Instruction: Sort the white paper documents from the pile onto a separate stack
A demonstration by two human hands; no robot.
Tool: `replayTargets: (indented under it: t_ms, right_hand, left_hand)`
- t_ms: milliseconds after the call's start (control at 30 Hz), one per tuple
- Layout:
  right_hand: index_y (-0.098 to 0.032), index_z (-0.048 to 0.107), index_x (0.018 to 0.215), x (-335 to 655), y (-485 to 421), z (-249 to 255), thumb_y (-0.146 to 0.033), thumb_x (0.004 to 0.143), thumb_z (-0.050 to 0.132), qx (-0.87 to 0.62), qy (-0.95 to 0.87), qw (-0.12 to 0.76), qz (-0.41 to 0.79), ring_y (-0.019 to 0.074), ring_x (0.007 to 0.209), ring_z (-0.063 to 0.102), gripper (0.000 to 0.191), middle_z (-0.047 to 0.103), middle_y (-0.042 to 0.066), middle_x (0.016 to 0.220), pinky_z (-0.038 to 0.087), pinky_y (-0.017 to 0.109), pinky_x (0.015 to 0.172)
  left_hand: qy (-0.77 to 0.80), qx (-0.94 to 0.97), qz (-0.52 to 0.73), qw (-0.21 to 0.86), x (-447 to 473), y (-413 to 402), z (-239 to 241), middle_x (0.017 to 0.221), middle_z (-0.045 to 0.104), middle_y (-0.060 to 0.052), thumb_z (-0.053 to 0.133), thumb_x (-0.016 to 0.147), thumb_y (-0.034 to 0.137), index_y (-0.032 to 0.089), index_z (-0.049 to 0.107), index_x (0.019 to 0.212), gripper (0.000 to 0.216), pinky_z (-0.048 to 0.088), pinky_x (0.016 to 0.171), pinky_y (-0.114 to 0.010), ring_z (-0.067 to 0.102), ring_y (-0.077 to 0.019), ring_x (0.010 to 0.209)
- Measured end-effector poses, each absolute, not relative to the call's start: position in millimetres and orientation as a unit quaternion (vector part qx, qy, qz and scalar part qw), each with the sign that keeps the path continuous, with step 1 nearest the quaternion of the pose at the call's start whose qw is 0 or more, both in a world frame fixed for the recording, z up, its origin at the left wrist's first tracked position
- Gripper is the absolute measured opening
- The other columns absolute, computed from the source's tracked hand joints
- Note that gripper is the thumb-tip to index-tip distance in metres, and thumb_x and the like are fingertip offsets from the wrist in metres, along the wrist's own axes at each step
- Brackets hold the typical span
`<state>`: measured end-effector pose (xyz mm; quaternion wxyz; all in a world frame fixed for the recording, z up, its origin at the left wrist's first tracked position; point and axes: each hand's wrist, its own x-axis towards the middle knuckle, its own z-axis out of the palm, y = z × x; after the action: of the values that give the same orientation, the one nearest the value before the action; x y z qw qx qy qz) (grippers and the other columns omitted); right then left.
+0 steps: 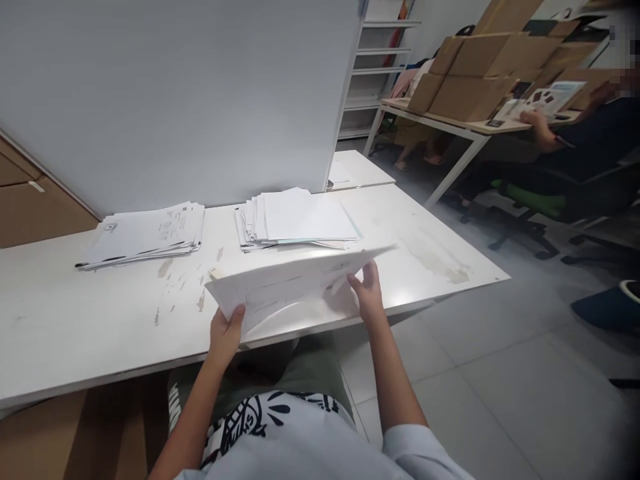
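Held up between my two hands over the front edge of the white table (120, 313) is a sheet of paper (285, 290), bowed and tilted, with faint print on it. My left hand (227, 333) pinches its lower left corner, thumb on the near face. At the right end my right hand (367, 290) grips it between thumb and fingers. Whether it is one sheet or several, I cannot tell. Just beyond lies an uneven stack of white papers (305, 217). Farther left sits another stack of papers (145, 233), its top sheet printed.
A large white panel (200, 100) stands along the table's back. Cardboard boxes (40, 207) are at the far left. To the right, a person (590, 133) sits at another table (450, 123) piled with brown boxes (475, 73). White shelves (380, 70) stand behind.
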<state>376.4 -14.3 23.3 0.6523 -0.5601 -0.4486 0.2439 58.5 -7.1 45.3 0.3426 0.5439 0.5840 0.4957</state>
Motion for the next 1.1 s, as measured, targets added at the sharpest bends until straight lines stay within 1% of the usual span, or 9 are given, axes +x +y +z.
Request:
replayTargets:
  t_ms: [100,200,367,500,600,667,833,1000,1100]
  right_hand:
    - [-0.024,0.055,0.123,372.2,-7.3,16.9,-0.048,0.080,0.062,-0.531,-0.441,0.664,0.287,0.0261,0.111,0.056,0.049,0.062,0.009,0.110,0.045,0.043,0.094]
    - [-0.024,0.056,0.119,367.8,-12.1,12.9,-0.043,0.082,0.057,-0.512,-0.429,0.686,0.290,0.0235,0.099,0.059,0.041,0.062,0.006,0.097,0.048,0.041,0.088]
    - [-0.024,0.059,0.113,380.2,-33.7,28.6,-0.041,0.079,0.052,-0.522,-0.417,0.669,0.326,0.0213,0.078,0.060,0.038,0.060,0.005,0.087,0.050,0.036,0.071]
    - [-0.023,0.061,0.110,394.1,-53.4,37.0,-0.045,0.075,0.059,-0.604,-0.446,0.594,0.288,0.0197,0.073,0.057,0.041,0.060,0.004,0.087,0.048,0.032,0.067]
    - [-0.022,0.060,0.111,394.4,-62.0,29.9,-0.050,0.078,0.059,-0.649,-0.467,0.485,0.355,0.0175,0.065,0.054,0.043,0.057,0.000,0.073,0.045,0.029,0.061]
    - [-0.022,0.058,0.116,389.5,-61.4,24.9,-0.050,0.080,0.057,-0.655,-0.492,0.421,0.390,0.0158,0.060,0.050,0.045,0.052,-0.003,0.067,0.042,0.027,0.058]
    - [-0.021,0.055,0.122,368.7,-40.0,29.2,-0.047,0.083,0.051,-0.653,-0.570,0.343,0.362,0.0146,0.058,0.044,0.047,0.044,-0.004,0.064,0.039,0.026,0.057]
    - [-0.021,0.055,0.121,352.1,-9.3,37.1,-0.045,0.086,0.046,-0.625,-0.629,0.333,0.321,0.0169,0.064,0.048,0.044,0.049,-0.002,0.067,0.042,0.028,0.063]
    - [-0.021,0.054,0.122,342.2,6.9,36.3,-0.041,0.087,0.044,-0.609,-0.658,0.315,0.311,0.0185,0.067,0.053,0.042,0.055,-0.001,0.070,0.042,0.029,0.065]
  left_hand:
    - [0.560,0.546,0.538,0.314,61.2,2.3,40.3,0.095,0.068,-0.011,0.065,0.072,0.059,0.015,0.059,0.105,0.055,0.053,0.080,-0.040,0.065,-0.0268,0.092]
    - [0.516,0.568,0.580,0.275,65.7,5.8,39.2,0.093,0.064,-0.008,0.068,0.070,0.055,0.018,0.055,0.103,0.051,0.051,0.084,-0.039,0.063,-0.0227,0.090]
    - [0.479,0.543,0.568,0.391,67.2,-6.3,50.5,0.087,0.062,-0.004,0.060,0.077,0.046,0.019,0.054,0.102,0.037,0.052,0.074,-0.034,0.061,-0.0181,0.078]
    - [0.519,0.544,0.506,0.422,45.6,-41.7,66.6,0.102,0.063,-0.007,0.070,0.070,0.032,0.018,0.058,0.105,0.040,0.051,0.083,-0.036,0.061,-0.0232,0.094]
    - [0.555,0.514,0.410,0.510,28.6,-79.1,65.4,0.117,0.062,-0.009,0.069,0.074,0.030,0.021,0.052,0.120,0.050,0.047,0.094,-0.039,0.058,-0.0258,0.111]
    - [0.564,0.462,0.389,0.564,23.9,-100.5,54.7,0.122,0.060,-0.011,0.069,0.073,0.032,0.020,0.048,0.122,0.055,0.044,0.099,-0.042,0.054,-0.0279,0.118]
    - [0.570,0.345,0.438,0.603,25.1,-123.7,25.6,0.111,0.067,-0.013,0.075,0.062,0.037,0.018,0.048,0.108,0.057,0.044,0.097,-0.049,0.060,-0.0312,0.110]
    - [0.600,0.323,0.464,0.565,19.9,-121.9,19.5,0.101,0.070,-0.009,0.075,0.062,0.036,0.021,0.043,0.108,0.058,0.049,0.089,-0.045,0.065,-0.0282,0.099]
    - [0.629,0.315,0.464,0.538,13.9,-118.2,16.5,0.094,0.071,-0.008,0.073,0.063,0.038,0.021,0.038,0.111,0.062,0.053,0.077,-0.041,0.068,-0.0266,0.088]
